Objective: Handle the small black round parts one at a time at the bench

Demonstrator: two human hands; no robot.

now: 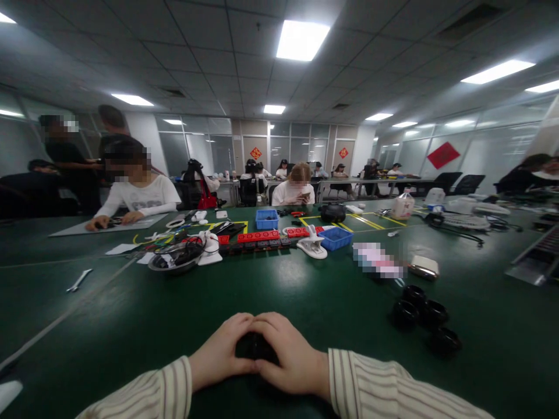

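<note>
Two blue bins on the green table [209, 308]: the left blue bin [266, 220] has something dark down inside that I can't identify, and the right blue bin [338, 239] is angled so I can't really read its contents. Left of those there's a shallow metal bowl [170, 270] with a tangle of black cables [177, 255] piled in it, right beside a white clip [212, 249]. Over to my right sit four black cups [405, 314] bunched together, openings mostly up, insides too dark to make out.

Hands: my left hand [222, 352] and right hand [292, 352] are curled toward each other in a ring, fingers meeting at the top and thumbs meeting below, forearms coming in from both bottom corners in striped sleeves [161, 387]. The dark thing [257, 347] is low in front of me, between my palms. My hands cover most of it and it's near-black, so no clue on its full shape. Can't tell if I'm actually gripping it or just cupped around it. The pack [379, 260] near the cups is pixelated, and a white thing [9, 396] bottom left is cut off by the frame.
</note>
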